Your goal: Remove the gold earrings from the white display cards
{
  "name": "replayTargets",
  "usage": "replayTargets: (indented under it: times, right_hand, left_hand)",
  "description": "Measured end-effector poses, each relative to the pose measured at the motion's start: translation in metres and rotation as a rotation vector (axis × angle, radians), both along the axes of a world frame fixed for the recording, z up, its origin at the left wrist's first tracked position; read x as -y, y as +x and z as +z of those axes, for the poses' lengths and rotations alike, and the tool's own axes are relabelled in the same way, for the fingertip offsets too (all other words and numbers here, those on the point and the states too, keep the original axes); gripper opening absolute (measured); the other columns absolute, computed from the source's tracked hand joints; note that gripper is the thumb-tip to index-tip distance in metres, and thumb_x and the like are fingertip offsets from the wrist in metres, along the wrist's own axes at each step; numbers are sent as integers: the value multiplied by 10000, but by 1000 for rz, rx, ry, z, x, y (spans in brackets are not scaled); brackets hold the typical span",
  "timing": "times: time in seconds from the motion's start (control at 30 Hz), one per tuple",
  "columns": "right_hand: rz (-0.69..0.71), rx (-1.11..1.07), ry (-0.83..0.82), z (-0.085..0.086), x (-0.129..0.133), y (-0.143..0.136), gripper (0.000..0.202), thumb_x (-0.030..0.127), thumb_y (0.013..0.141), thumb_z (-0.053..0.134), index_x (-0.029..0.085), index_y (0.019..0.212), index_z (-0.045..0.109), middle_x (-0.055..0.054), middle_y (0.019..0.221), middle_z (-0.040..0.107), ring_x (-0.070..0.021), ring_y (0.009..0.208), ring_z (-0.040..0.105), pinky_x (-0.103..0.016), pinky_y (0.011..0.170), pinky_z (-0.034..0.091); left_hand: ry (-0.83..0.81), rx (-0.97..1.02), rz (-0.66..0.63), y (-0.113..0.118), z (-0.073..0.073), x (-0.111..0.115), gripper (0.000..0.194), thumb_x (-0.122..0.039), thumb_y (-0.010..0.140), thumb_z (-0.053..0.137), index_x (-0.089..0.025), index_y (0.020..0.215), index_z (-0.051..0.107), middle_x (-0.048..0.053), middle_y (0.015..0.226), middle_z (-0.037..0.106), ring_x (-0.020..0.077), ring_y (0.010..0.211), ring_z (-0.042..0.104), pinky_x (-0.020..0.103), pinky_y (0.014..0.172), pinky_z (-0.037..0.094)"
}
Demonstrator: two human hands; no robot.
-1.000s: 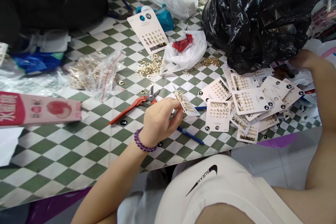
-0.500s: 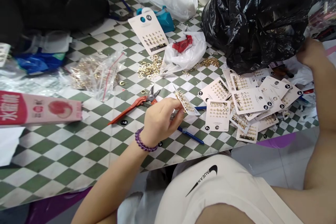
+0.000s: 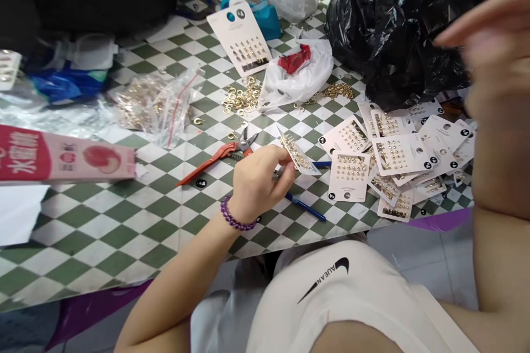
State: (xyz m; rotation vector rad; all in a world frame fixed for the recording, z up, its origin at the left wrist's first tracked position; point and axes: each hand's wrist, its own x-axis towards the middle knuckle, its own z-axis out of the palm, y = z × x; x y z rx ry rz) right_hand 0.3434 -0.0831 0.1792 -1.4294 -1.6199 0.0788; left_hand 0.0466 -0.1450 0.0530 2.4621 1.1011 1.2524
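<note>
My left hand (image 3: pixel 263 179), with a purple bead bracelet at the wrist, pinches a white earring card (image 3: pixel 301 155). The card tilts, its rows of small gold studs facing up. Under and beside this hand lie blue-handled pliers (image 3: pixel 308 208), partly hidden. Orange-handled cutters (image 3: pixel 211 162) rest just to its left with their jaws apart. My right hand (image 3: pixel 497 60) is raised at the right edge, in front of the black plastic bag (image 3: pixel 397 16). It is blurred, with fingers stretched out and nothing visible in them. Below it spreads a pile of earring cards (image 3: pixel 401 154).
Gold hooks (image 3: pixel 242 96) lie loose near a small white bag (image 3: pixel 300 80) with a red wrapper. A zip bag of gold pieces (image 3: pixel 144 107) and a pink box (image 3: pixel 70 157) are at the left. A larger earring card (image 3: pixel 240 38) leans on a teal object (image 3: pixel 267 16).
My right hand has come up and away from the side of the black bag. My left hand still holds the earring card. The view has shifted slightly.
</note>
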Motion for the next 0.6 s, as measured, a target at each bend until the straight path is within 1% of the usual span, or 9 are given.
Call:
replayTargets:
  times: [0.03, 0.07, 0.1, 0.2, 0.3, 0.37, 0.43, 0.47, 0.6]
  right_hand:
    - [274, 250, -117, -5, -1, -17, 174, 198, 816, 611, 287, 874, 749, 20, 904, 711, -166, 844, 626, -379, 748, 433]
    - [455, 432, -223, -11, -5, -32, 160, 224, 822, 612, 282, 904, 737, 8, 919, 710, -167, 840, 631, -369, 734, 455]
    - [548, 570, -309, -19, -12, -45, 154, 242, 841, 591, 266, 910, 726, -12, 949, 707, -175, 861, 636, -366, 739, 468]
    - [546, 827, -406, -47, -44, -75, 171, 237, 869, 530, 247, 924, 692, -43, 1009, 691, -213, 982, 617, -383, 759, 475]
    - [554, 826, -362, -75, -90, -96, 182, 176, 846, 510, 251, 881, 672, -34, 1009, 681, -182, 1000, 591, -367, 812, 460]
    - [599, 781, -411, -91, -122, -106, 118, 157, 773, 574, 231, 743, 660, -17, 855, 680, -138, 895, 593, -338, 821, 442]
    - [664, 788, -538, -104, -150, -111, 102, 212, 730, 616, 208, 629, 630, 6, 668, 628, -91, 761, 561, -312, 784, 426]
    - [679, 791, -561, -109, -161, -112, 128, 243, 711, 638, 202, 593, 615, 21, 598, 593, -77, 704, 540, -303, 763, 420]
    - [708, 762, -584, -126, -184, -111, 263, 382, 643, 698, 191, 516, 568, 44, 475, 468, -57, 642, 496, -291, 741, 400]
  left_hand:
    - [2, -3, 3, 0, 0, 0, 52, -155, 853, 480, -171, 813, 510, 8, 658, 617, 121, 576, 585, 222, 522, 465]
    - [4, -8, 6, 0, 0, 0, 60, -154, 854, 475, -170, 808, 510, 10, 657, 617, 122, 576, 584, 224, 521, 462]
    - [10, -15, 12, 0, 0, 1, 67, -156, 855, 471, -170, 802, 510, 12, 654, 617, 123, 574, 581, 226, 519, 457]
    - [42, -38, 30, 0, 1, 1, 86, -167, 859, 464, -169, 785, 508, 13, 640, 610, 128, 563, 569, 233, 508, 443]
    - [74, -41, 36, 0, 1, 0, 86, -166, 859, 463, -171, 784, 506, 6, 636, 607, 123, 560, 557, 230, 506, 434]
    - [77, -37, 36, 1, 0, 0, 81, -162, 857, 464, -173, 788, 506, 2, 643, 610, 118, 567, 555, 223, 512, 434]
    - [74, -35, 36, 1, 0, -1, 78, -160, 853, 467, -174, 787, 505, 2, 647, 611, 115, 570, 553, 220, 515, 433]
    - [72, -36, 36, 1, 0, -1, 77, -161, 852, 468, -173, 787, 506, 4, 647, 610, 116, 571, 551, 220, 516, 434]
    - [80, -53, 38, 0, 0, -1, 77, -173, 860, 464, -173, 797, 509, 4, 645, 605, 120, 577, 549, 228, 522, 440]
